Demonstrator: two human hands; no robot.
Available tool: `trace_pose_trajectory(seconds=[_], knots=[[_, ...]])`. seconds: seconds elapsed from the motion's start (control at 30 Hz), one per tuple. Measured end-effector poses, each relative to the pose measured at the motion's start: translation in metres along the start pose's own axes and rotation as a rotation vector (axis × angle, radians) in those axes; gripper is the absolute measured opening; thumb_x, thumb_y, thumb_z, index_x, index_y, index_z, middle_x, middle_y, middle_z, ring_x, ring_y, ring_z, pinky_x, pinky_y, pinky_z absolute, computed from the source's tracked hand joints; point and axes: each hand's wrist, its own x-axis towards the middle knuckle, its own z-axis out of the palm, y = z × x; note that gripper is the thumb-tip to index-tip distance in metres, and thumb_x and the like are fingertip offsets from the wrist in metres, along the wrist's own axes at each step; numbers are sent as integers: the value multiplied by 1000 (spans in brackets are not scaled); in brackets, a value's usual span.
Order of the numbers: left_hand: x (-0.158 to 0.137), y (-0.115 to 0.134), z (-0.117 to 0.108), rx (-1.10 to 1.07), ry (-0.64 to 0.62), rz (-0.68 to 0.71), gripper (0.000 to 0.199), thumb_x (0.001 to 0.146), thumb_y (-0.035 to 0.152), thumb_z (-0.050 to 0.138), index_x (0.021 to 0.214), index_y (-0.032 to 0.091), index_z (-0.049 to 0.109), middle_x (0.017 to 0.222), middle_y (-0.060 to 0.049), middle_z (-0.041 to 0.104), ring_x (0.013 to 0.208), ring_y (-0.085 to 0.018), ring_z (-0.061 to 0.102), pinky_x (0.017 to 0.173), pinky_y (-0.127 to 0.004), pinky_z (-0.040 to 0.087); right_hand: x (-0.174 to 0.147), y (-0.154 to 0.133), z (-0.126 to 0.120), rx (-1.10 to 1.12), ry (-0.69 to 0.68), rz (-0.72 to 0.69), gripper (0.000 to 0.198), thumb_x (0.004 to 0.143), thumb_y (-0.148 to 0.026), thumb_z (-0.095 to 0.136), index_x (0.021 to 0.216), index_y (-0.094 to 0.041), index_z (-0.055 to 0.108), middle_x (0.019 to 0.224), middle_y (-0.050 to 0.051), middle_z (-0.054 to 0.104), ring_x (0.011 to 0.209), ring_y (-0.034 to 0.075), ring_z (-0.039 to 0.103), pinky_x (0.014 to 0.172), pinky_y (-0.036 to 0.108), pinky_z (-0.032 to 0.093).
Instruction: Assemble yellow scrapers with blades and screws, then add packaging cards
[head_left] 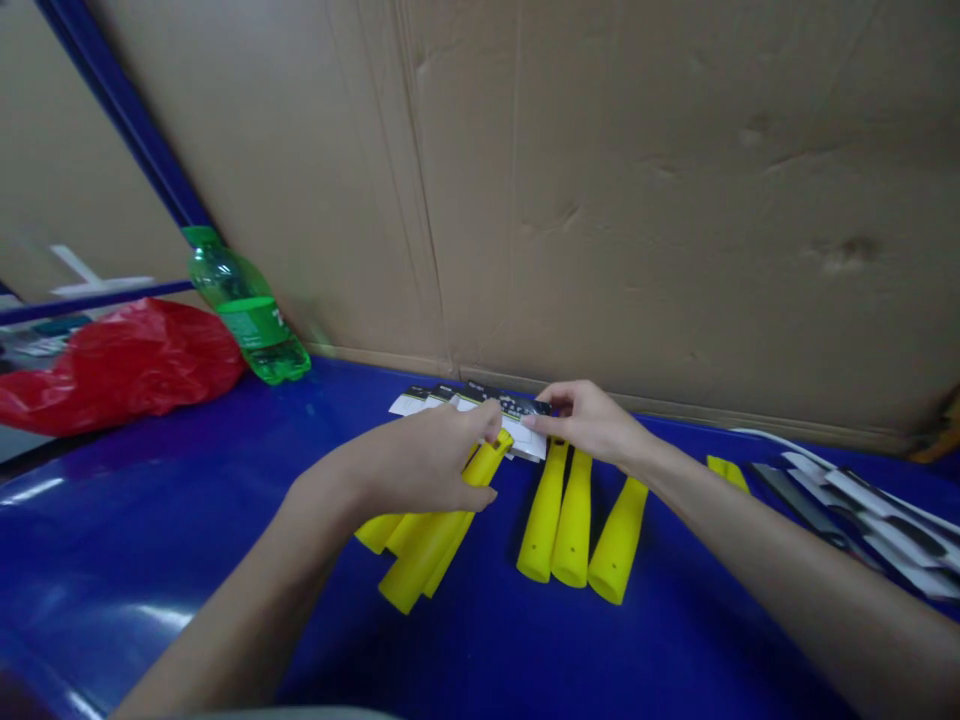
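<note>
Several yellow plastic handles lie on the blue table (150,520), their card-packaged ends toward the cardboard wall. My left hand (420,465) grips one yellow handle (431,555) from the left group and lifts its far end. My right hand (592,420) pinches the white and black packaging card (525,425) at the top of that handle. Three more yellow handles (574,520) lie side by side just below my right hand.
A green plastic bottle (247,310) leans at the back left beside a red plastic bag (120,365). A cardboard wall (600,180) closes the back. Loose blades and cards (862,510) lie at the right edge, with another yellow handle (727,472) near them.
</note>
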Motion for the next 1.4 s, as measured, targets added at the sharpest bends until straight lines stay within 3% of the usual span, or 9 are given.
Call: trace_pose_trajectory(seconds=[0.1,0.2,0.37,0.5,0.8,1.03,1.2,1.33,1.4], knots=[[4,-1,7,97,6,-10,38,79,42,71,109,20,60,85,-8,72,75,-29,69,62,-33,40,-1,0,6,-184,25,-54,9,78,-22,83,82,-18,77,83,8,74,81,24,67,78,37,48],[8,2,12,205,67,5,33,86,43,63,109,18,62,91,-15,76,83,-37,73,66,-38,44,-3,-1,7,-320,63,-120,22,80,-24,83,100,-17,78,102,14,75,100,31,67,90,42,47],[17,11,23,323,197,-34,27,93,30,50,111,18,66,94,-18,77,90,-43,75,68,-44,50,-9,-3,4,-405,-34,-229,9,88,-17,71,88,-20,79,88,7,79,86,26,71,82,38,49],[24,18,32,350,253,-99,23,91,25,53,106,18,70,93,-18,78,89,-42,76,69,-44,53,-18,2,-5,-440,-13,-277,13,88,-12,69,92,-19,80,97,7,82,96,27,71,91,39,48],[36,38,44,369,243,-131,22,92,20,54,102,19,74,91,-14,81,86,-38,78,69,-43,57,-48,5,-49,-429,30,-154,13,91,-18,66,91,-19,79,78,1,78,68,17,66,63,29,44],[42,41,45,411,230,-206,24,92,18,54,102,18,75,93,-17,80,89,-42,77,70,-46,58,-75,3,-62,-462,-75,-136,16,89,-12,64,91,-19,78,86,2,80,74,18,70,69,28,46],[41,40,45,437,230,-259,22,94,19,55,105,15,74,95,-21,78,92,-46,76,70,-49,58,-96,14,-74,-546,-74,-132,19,89,-14,63,98,-18,79,87,4,80,72,18,70,67,29,46],[41,41,47,433,214,-231,25,94,22,60,115,13,69,97,-20,78,93,-45,75,71,-47,56,-108,23,-80,-528,-65,-106,24,94,-19,59,107,-19,79,83,4,78,65,17,67,60,28,45],[41,45,48,419,206,-205,22,96,20,55,113,14,69,96,-18,78,92,-42,76,71,-45,54,-110,26,-79,-517,-88,-130,28,98,-22,55,115,-20,78,91,6,80,71,18,70,62,28,46]])
